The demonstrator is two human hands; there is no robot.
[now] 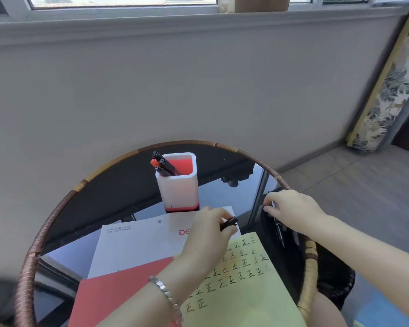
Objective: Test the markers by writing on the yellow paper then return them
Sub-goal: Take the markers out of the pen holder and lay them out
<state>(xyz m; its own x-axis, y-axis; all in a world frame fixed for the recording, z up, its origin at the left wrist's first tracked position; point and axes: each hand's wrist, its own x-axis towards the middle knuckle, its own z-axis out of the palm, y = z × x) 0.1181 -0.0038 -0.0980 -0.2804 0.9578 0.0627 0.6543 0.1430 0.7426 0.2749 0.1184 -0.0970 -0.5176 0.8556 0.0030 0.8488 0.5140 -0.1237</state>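
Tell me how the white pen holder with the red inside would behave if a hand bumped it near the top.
The pen holder is tall on a narrow base, so a high push would probably tip it rather than slide it. It stands on the smooth glass table, so a low push might slide it. The few markers lean to one side, likely adding little weight.

Our left hand (204, 234) reaches forward from the lower middle, wrist bent slightly, fingers curled, thumb and forefinger pinched together around something dark and thin. A metal bracelet (167, 295) circles that wrist. Our right hand (291, 207) stretches in from the lower right, palm down, forearm bare, fingers folded closed around a slim dark object.
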